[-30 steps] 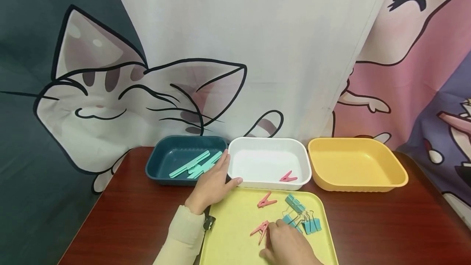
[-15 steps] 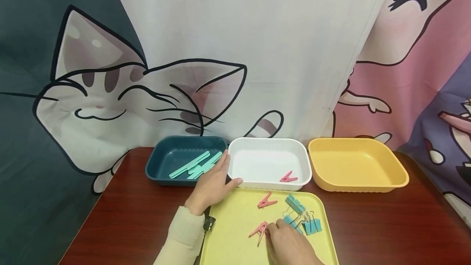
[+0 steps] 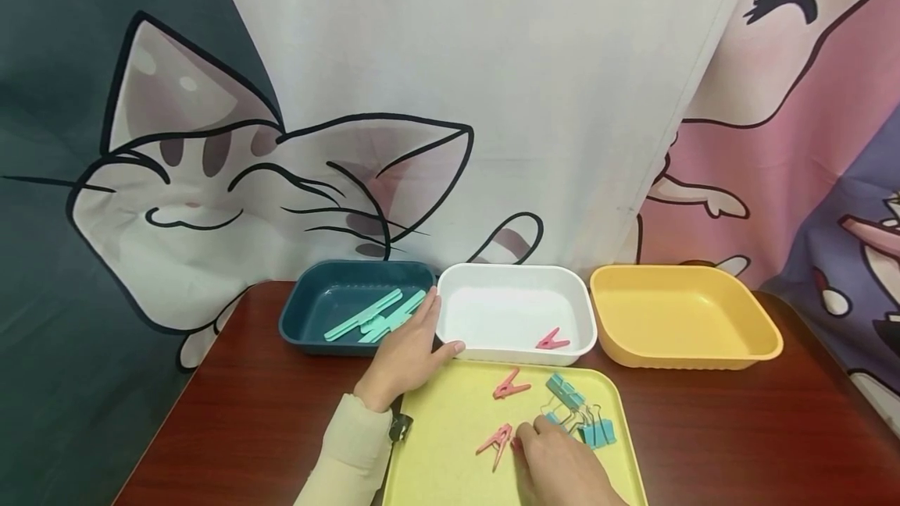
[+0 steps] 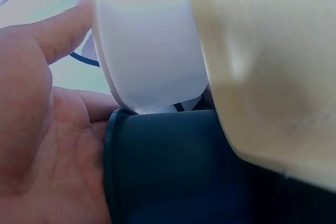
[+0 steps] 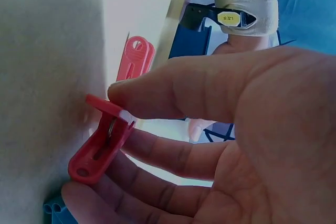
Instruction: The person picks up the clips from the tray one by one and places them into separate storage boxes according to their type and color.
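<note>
My left hand (image 3: pixel 404 354) rests with straight fingers at the rims of the dark teal bin (image 3: pixel 309 342) and the white bin (image 3: pixel 516 354). Over the yellow tray (image 3: pixel 436 482), my right hand (image 3: pixel 562 463) pinches a pink clothespin (image 5: pixel 97 153) between thumb and fingers; in the head view the hand mostly covers it. Just left of those fingertips lies a second pink clothespin (image 3: pixel 497 440). Farther back on the tray is a third clothespin (image 3: pixel 510 386). Teal binder clips (image 3: pixel 598 433) lie in a cluster beyond the right hand, which partly hides one.
Inside the teal bin lie several mint-green long clips (image 3: pixel 366 315). One pink clothespin (image 3: pixel 551 340) is in the white bin. A yellow bin (image 3: pixel 689 315) stands at the right. All sit on a brown table (image 3: pixel 225 420) before a printed curtain (image 3: pixel 562 100).
My right hand has shifted slightly right, away from the clothespin lying beside it; a bit of pink now shows at its fingertips. The left hand has stayed put.
</note>
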`<state>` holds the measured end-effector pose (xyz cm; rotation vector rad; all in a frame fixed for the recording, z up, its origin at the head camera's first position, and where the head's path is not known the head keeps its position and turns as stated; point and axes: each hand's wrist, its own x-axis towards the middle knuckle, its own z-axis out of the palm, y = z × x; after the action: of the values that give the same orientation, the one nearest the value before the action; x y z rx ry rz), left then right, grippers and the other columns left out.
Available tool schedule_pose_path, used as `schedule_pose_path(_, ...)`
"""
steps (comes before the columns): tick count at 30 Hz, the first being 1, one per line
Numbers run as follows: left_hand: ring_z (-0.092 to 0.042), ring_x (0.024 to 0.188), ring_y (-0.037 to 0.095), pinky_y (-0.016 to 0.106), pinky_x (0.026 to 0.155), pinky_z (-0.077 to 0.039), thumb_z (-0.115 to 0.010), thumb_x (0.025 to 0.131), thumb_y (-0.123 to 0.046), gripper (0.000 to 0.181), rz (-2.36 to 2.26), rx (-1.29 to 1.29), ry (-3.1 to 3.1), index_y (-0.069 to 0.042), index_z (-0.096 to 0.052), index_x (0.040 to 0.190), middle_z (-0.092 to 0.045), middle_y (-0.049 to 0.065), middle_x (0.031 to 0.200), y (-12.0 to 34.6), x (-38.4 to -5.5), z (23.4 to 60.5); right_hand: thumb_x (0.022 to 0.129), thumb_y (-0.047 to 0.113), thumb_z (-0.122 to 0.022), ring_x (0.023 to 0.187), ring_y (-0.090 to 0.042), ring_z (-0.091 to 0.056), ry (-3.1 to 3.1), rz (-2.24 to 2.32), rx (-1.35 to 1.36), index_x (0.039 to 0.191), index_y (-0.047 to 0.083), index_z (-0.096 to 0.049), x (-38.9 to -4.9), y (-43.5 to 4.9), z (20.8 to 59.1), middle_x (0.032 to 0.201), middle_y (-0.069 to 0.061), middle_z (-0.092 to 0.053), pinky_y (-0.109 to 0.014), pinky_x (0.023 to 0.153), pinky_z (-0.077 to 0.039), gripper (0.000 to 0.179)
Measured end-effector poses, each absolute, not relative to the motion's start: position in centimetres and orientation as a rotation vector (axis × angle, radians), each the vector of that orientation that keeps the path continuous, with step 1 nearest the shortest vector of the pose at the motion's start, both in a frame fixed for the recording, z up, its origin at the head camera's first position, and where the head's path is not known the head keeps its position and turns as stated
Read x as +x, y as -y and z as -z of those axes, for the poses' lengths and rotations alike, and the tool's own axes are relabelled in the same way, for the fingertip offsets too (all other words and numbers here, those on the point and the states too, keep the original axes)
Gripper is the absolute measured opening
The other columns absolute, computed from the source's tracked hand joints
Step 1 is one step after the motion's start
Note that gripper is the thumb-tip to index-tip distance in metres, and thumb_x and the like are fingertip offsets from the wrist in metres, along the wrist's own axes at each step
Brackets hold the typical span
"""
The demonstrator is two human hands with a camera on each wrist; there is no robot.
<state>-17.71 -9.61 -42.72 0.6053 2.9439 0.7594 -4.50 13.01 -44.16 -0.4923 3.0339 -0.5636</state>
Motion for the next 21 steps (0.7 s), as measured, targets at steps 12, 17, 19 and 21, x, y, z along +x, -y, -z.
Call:
schedule_pose_path(12,-0.037,0.144,0.034,0.053,0.105,-0.044,-0.061,0.098,-0.048,0.084,-0.759,0.609,-2.95,0.004,-0.029,0.155,-0.018,0.013,0.166,9.6,-17.6,42.8,0.084,0.014,-0.077,0.065,-0.008,-0.041,-3.045,0.556,-0.503,0.091,0.011,-0.067,-4.7,-13.1,43.5,0.074,0.006,-0.042,-0.029,0.052,-0.038,0.012)
schedule_pose_path(17,-0.037,0.144,0.034,0.053,0.105,-0.044,-0.061,0.098,-0.049,0.084,-0.76,0.61,-2.951,0.004,-0.029,0.155,-0.018,0.013,0.166,9.6,-17.6,42.7,0.08,0.01,-0.078,0.067,-0.008,-0.045,-3.072,0.561,-0.559,0.093,0.01,-0.068,-4.8,-13.3,43.1,0.076,0.007,-0.046,-0.03,0.056,-0.042,0.016)
schedule_pose_path(19,-0.037,0.144,0.034,0.053,0.105,-0.044,-0.06,0.098,-0.049,0.084,-0.757,0.611,-2.952,0.004,-0.028,0.155,-0.018,0.013,0.166,9.6,-17.6,42.7,0.078,0.009,-0.078,0.069,-0.01,-0.049,-3.094,0.551,-0.577,0.094,0.01,-0.069,-4.9,-13.3,43.0,0.077,0.006,-0.048,-0.031,0.057,-0.045,0.018)
schedule_pose_path(21,-0.037,0.144,0.034,0.053,0.105,-0.044,-0.06,0.098,-0.049,0.084,-0.758,0.612,-2.952,0.004,-0.028,0.155,-0.018,0.013,0.166,9.6,-17.6,42.7,0.077,0.009,-0.078,0.072,-0.012,-0.052,-3.117,0.542,-0.58,0.095,0.01,-0.069,-5.0,-13.3,42.8,0.078,0.005,-0.05,-0.032,0.059,-0.047,0.02)
